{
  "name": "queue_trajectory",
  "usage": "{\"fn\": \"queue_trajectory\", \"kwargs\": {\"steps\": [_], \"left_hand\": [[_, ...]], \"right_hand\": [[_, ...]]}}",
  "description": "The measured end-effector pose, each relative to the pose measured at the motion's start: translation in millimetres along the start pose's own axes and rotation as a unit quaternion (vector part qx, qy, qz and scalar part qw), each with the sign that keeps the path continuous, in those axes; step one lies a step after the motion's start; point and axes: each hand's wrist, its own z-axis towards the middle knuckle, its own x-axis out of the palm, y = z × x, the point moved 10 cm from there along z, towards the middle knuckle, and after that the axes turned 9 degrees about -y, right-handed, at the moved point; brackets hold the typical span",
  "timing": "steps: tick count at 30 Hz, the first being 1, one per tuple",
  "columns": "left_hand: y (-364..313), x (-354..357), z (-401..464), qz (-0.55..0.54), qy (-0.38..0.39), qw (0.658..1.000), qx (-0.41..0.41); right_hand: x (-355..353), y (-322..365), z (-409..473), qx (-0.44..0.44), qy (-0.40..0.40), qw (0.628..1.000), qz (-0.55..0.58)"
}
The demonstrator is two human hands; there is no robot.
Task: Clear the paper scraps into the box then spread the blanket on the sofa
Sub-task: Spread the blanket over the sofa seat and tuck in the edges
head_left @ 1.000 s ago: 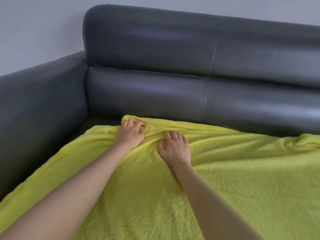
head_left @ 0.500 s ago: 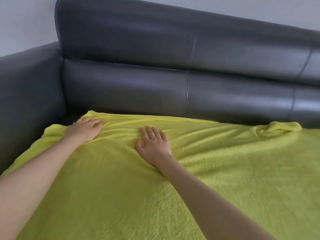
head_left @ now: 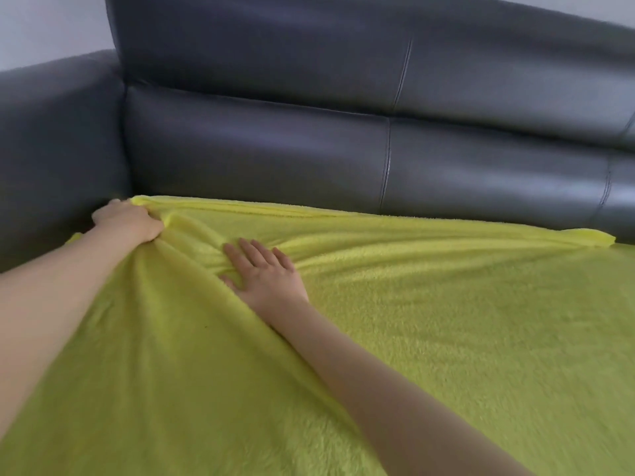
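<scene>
The yellow fleece blanket [head_left: 446,338] lies across the seat of the dark grey leather sofa [head_left: 309,149], covering nearly the whole lower part of the view. Its far edge runs along the foot of the backrest, and a small folded ridge sits at the far right of that edge.

Over at the far left corner, the left hand [head_left: 127,221] is bunched on the blanket, right by the sofa's armrest [head_left: 58,139]. Its fingers are curled down into the fabric and clamped on a gathered handful; the fingertips themselves are hidden under the hand. Creases fan out from that grip, running down and to the right across the fleece.

The right hand [head_left: 264,273] lies flat on the blanket, just to the right of the left one and a little nearer the camera. Its fingers [head_left: 251,252] are straight and slightly spread, palm down, pressing on the cloth where the folds pass beneath it. Both bare forearms reach in from the bottom of the view.

A pale wall [head_left: 51,25] shows above the armrest at upper left. The picture is slightly blurred.
</scene>
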Motion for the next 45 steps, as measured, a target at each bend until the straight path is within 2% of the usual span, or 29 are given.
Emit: {"fn": "queue_trajectory", "kwargs": {"steps": [7, 11, 16, 20, 22, 25, 27, 29, 30, 37, 45], "left_hand": [[-5, 0, 15, -0.062, 0.029, 0.997, 0.018], [-10, -4, 23, -0.067, 0.026, 0.997, 0.007], [-19, -4, 25, -0.064, 0.013, 0.998, -0.027], [-15, 3, 19, -0.17, -0.103, 0.976, -0.088], [-9, -10, 10, -0.211, -0.209, 0.95, -0.093], [-15, -55, -13, -0.207, -0.381, 0.901, -0.024], [-36, -72, -24, -0.223, -0.419, 0.878, 0.062], [-53, -68, -21, -0.225, -0.395, 0.882, 0.124], [-55, -62, -16, -0.221, -0.373, 0.892, 0.126], [-51, -19, 12, -0.253, -0.205, 0.944, 0.046], [-67, -1, 28, -0.15, -0.009, 0.985, 0.089]], "right_hand": [[-6, -10, -1, 0.034, -0.011, 0.999, 0.029], [-14, -38, 9, 0.087, -0.012, 0.996, 0.036], [-10, -45, 15, 0.088, -0.027, 0.996, 0.011], [-8, -46, 13, 0.085, -0.051, 0.995, 0.014], [-7, -46, 11, 0.086, -0.057, 0.995, 0.018], [-8, -47, 10, 0.09, -0.068, 0.993, 0.022], [-9, -47, 10, 0.09, -0.074, 0.993, 0.019], [-8, -47, 10, 0.089, -0.074, 0.993, 0.019], [-8, -47, 10, 0.087, -0.075, 0.993, 0.018], [-9, -48, 10, 0.089, -0.083, 0.992, 0.018], [-11, -48, 9, 0.085, -0.07, 0.994, 0.02]]}}
